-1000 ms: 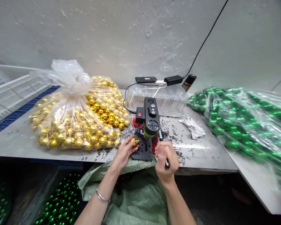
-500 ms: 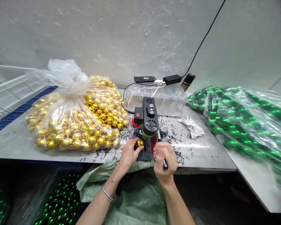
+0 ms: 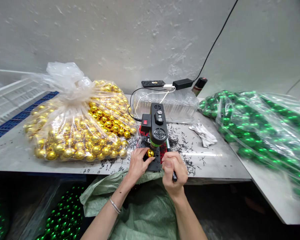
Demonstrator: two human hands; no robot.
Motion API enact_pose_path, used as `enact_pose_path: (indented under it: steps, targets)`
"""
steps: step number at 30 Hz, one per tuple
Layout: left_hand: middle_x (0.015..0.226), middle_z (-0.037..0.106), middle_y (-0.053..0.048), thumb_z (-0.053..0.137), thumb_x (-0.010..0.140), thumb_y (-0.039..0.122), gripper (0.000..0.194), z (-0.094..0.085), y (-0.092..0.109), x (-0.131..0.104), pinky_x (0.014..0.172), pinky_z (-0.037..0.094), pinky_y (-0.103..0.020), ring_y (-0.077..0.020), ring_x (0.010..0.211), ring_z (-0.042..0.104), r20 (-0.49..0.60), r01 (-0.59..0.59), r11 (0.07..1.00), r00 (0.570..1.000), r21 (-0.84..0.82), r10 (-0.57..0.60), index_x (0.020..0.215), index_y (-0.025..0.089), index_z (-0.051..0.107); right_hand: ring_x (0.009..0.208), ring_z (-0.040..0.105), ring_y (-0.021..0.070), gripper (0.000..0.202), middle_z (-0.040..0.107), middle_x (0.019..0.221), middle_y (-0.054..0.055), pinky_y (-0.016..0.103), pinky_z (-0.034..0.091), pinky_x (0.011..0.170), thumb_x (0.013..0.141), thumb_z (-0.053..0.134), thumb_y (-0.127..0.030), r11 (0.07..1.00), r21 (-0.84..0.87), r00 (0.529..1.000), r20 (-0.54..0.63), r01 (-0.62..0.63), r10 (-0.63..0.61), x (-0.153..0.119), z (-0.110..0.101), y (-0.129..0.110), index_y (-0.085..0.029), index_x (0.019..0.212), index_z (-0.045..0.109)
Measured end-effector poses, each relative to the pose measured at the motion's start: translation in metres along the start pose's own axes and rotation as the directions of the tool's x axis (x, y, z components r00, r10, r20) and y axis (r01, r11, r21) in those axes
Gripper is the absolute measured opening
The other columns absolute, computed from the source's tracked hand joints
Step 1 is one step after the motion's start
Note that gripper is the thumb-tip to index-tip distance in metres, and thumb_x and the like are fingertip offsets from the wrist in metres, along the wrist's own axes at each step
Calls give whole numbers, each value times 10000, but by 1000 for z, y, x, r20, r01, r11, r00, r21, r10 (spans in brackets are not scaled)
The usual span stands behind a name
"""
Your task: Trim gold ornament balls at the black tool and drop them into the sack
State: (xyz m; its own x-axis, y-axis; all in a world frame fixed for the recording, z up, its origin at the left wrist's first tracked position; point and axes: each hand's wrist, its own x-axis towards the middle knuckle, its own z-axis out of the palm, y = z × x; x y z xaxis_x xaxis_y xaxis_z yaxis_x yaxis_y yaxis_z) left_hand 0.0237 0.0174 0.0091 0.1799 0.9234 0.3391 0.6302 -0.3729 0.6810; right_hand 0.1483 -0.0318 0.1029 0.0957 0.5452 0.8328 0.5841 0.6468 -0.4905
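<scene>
Beneath the head of a small black machine (image 3: 158, 125) is a shiny gold ball (image 3: 150, 153). My left hand (image 3: 138, 164) has its thumb and fingers around this ball, at the machine's dark base plate (image 3: 153, 162). The fist of my right hand (image 3: 175, 169) is wrapped round the machine's lever (image 3: 174, 176), whose black end sticks out below the fingers. Black shreds (image 3: 178, 133) lie scattered around the base. The underside of the machine head hides the contact with the ball.
A clear bag of gold balls (image 3: 77, 136) lies left, bags of green balls (image 3: 255, 123) right. Behind the machine stands a clear plastic box (image 3: 181, 105); a white glove (image 3: 203, 134) lies beside it. Green cloth (image 3: 145, 206) hangs at the table's front edge (image 3: 220, 173).
The whole view has shifted slightly. The gold ball now sits a little further right relative to the machine head, between my left fingers. My right hand still grips the lever.
</scene>
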Motion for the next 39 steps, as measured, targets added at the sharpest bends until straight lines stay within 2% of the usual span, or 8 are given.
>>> enact_pose_path:
  steps: [6,10,21,26,29,34,37,39]
  targets:
    - [1089,704,-95,721,825,327,293,3,-6,3,980,440,-474,-276,1045,606,-24,4,999,1000,-46,-5,1095,214,710,662,533,140,232,529,681,6,277,441,586,896,441,-67,1000,0,1000,18,-3,3,-7,0,4,-207,714,471]
    - [1063,700,-100,729,823,331,292,5,-7,1,967,441,-459,-273,1027,603,-29,-3,998,1000,-60,1,1084,200,713,656,541,136,230,536,709,11,319,490,670,927,391,-114,995,-49,995,48,89,-87,-22,5,16,-209,729,458]
    - [1057,697,-98,724,828,327,287,7,-9,0,955,448,-446,-266,1025,601,-34,-15,998,999,-57,13,1087,204,707,646,579,113,286,502,712,-22,406,531,883,992,320,-220,989,-93,991,-57,113,-119,-49,21,39,-221,726,426]
    - [1044,704,-102,718,824,315,280,7,-8,5,950,456,-461,-272,1013,609,-29,-8,997,1000,-74,6,1078,198,707,666,592,128,275,524,721,-13,385,528,809,968,354,-183,986,-71,988,-13,153,-154,-45,18,35,-216,709,443]
    - [1061,704,-104,700,829,306,285,6,-7,4,965,456,-477,-276,1031,607,-31,-25,994,999,-104,22,1094,202,696,633,545,131,286,508,693,-9,330,497,689,952,373,-145,999,-23,997,-62,41,-43,-22,11,17,-215,681,435]
    - [1265,630,-138,593,855,230,424,-14,-4,-29,1083,384,-520,-299,1230,529,79,-158,981,983,-109,167,1278,197,598,644,528,125,289,526,692,3,272,419,589,941,449,-123,992,37,992,6,-124,124,27,-5,-12,-206,664,460]
    - [1499,446,-156,550,836,201,661,-38,-5,-44,1156,299,-522,-312,1403,370,185,-287,954,936,-87,299,1477,176,391,648,518,121,299,505,680,-5,271,407,599,939,450,-107,992,41,993,2,-121,121,31,-5,-15,-206,657,447]
    - [1532,405,-154,483,864,184,642,-53,-8,-34,1150,313,-506,-302,1408,367,160,-300,953,940,-38,302,1495,173,361,641,509,120,294,497,676,-8,272,399,596,935,439,-91,994,32,994,-20,-105,106,23,-2,-13,-205,665,449]
